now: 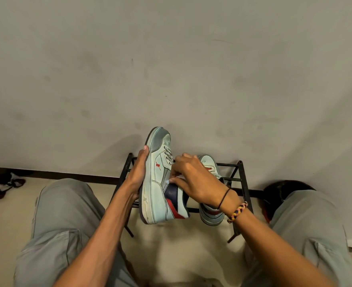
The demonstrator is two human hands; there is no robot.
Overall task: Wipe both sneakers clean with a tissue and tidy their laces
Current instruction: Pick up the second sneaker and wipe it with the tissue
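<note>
A pale blue-green sneaker (pixel 157 183) with red and navy heel panels is held up on its side, toe pointing away from me. My left hand (pixel 138 172) lies flat along its sole, fingers straight, propping it. My right hand (pixel 189 179) is curled over the shoe's lacing and collar, pinching a small white tissue (pixel 176 180) against the upper. The second sneaker (pixel 211 206) rests on the rack behind my right wrist, mostly hidden.
A low black metal shoe rack (pixel 236 179) stands against the grey wall. My knees in grey trousers frame it on both sides. Dark sandals and a brush (pixel 7 184) lie on the floor at far left. A dark round object (pixel 282 191) sits at right.
</note>
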